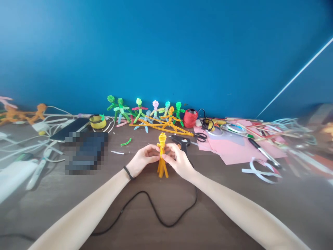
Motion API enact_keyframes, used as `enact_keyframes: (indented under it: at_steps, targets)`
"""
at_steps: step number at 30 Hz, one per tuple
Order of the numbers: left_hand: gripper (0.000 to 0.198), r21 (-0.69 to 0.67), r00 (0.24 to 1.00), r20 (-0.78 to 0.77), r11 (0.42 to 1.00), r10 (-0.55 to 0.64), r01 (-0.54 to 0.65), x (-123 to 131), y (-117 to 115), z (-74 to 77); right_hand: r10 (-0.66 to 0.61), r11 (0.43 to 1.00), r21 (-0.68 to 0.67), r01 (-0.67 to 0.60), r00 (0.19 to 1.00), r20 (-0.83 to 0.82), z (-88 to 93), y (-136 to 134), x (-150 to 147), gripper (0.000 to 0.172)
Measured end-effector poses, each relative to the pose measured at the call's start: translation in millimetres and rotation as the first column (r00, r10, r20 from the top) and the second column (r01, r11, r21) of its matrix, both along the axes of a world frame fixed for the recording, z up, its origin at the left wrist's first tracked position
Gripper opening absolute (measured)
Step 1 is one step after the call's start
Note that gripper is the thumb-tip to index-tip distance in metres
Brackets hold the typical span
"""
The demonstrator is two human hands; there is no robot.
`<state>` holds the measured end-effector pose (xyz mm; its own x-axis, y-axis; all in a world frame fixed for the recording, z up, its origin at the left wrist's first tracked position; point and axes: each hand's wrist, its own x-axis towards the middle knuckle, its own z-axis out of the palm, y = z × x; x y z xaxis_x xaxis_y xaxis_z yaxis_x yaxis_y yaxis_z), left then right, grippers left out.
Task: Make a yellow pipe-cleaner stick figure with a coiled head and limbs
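Note:
A yellow-orange pipe-cleaner figure (162,152) with a coiled head stands upright on the brown table (166,208) in the middle of the view. My left hand (142,160) pinches its body from the left, fingers closed on it. My right hand (178,159) pinches it from the right in the same way. The figure's legs touch the table between my wrists. A black band sits on my left wrist.
Several finished pipe-cleaner figures (145,113) line the blue wall behind. A black glue gun (182,141) lies just behind my right hand, its cord (156,211) looping between my arms. Scissors (200,136), red thread spool (190,118), pink paper (229,147), cables and a phone (69,129) lie around.

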<state>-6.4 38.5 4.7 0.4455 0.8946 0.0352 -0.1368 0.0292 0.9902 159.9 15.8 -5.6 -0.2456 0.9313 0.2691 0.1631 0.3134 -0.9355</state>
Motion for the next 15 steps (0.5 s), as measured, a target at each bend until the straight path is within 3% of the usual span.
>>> enact_keyframes:
  at_steps: [10,15]
  targets:
    - [0.026,0.128,0.985,-0.154,0.99,0.078,-0.059,-5,5,-4.7,0.099,0.97,-0.189,-0.156,0.955,-0.28,-3.5,10,3,0.028]
    - [0.022,0.11,0.988,-0.139,0.993,0.067,-0.051,-4,3,-4.2,0.109,0.972,-0.177,-0.152,0.967,-0.228,-7.7,12,3,0.032]
